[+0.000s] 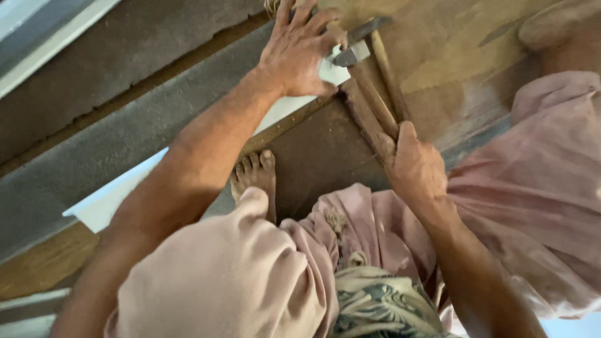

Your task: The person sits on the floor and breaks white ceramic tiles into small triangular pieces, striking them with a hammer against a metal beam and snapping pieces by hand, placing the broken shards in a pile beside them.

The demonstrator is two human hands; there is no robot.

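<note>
Brown wooden-handled hammer (369, 94) with a grey metal head lies slantwise across the upper middle of my view, its head up by the left hand and its handle running down into the right. I log the right hand (414, 168) wrapped tight around the lower end of the handle. The left hand (300, 50) lies spread and flat, fingers splayed, pressing on the white flat board (278, 112) right beside the hammer head; it grips nothing. The board runs diagonally down-left over a grey floor strip (113, 144). A worn brown wooden panel (451, 56) sits beneath the hammer. One bare foot (255, 178) shows below the board edge, amid pale pink cloth (532, 188).
</note>
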